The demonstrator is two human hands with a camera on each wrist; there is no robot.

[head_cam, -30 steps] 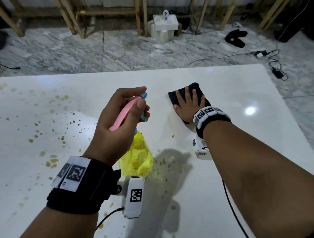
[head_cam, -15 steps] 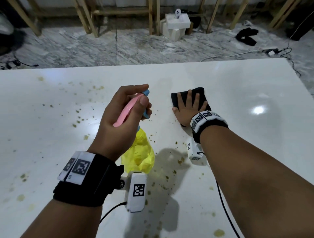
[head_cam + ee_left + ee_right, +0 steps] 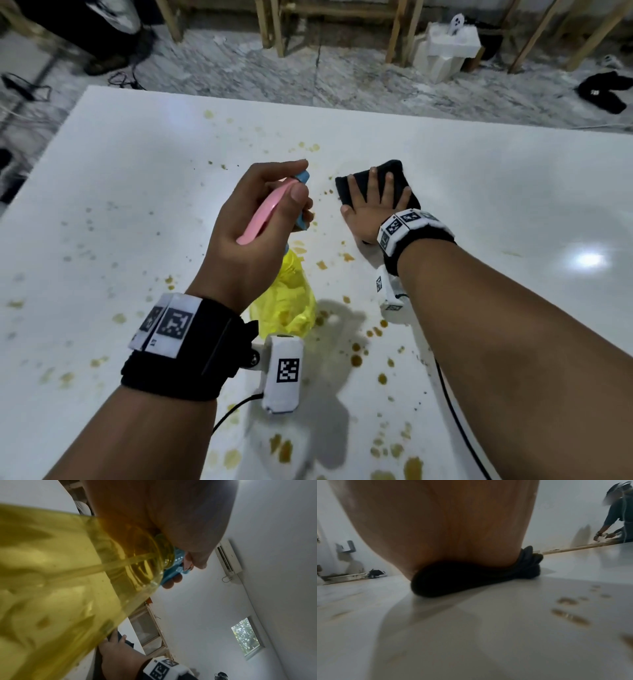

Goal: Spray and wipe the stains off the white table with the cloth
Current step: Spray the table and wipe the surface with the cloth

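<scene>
My left hand (image 3: 260, 222) grips a spray bottle (image 3: 284, 301) with a yellow body, pink head and blue trigger, held above the white table (image 3: 137, 205); its nozzle points toward the far side. The yellow bottle (image 3: 68, 588) fills the left wrist view. To its right, my right hand (image 3: 373, 205) lies flat with fingers spread on a folded black cloth (image 3: 346, 186), pressing it onto the table. In the right wrist view the cloth (image 3: 471, 580) bulges under my palm. Brown-yellow stains (image 3: 356, 359) speckle the table around and in front of the bottle, and more stains (image 3: 568, 615) lie near the cloth.
The table's far edge (image 3: 308, 106) borders a marble floor with wooden frames, a white foam block (image 3: 445, 51), cables and a black garment (image 3: 603, 90). Another person (image 3: 618, 520) works in the background at the right. A light glare (image 3: 589, 260) sits on the table's right side.
The head view has swung left, so the table's left corner now shows. Both hands have kept their hold; the cloth and right hand shifted slightly across the table.
</scene>
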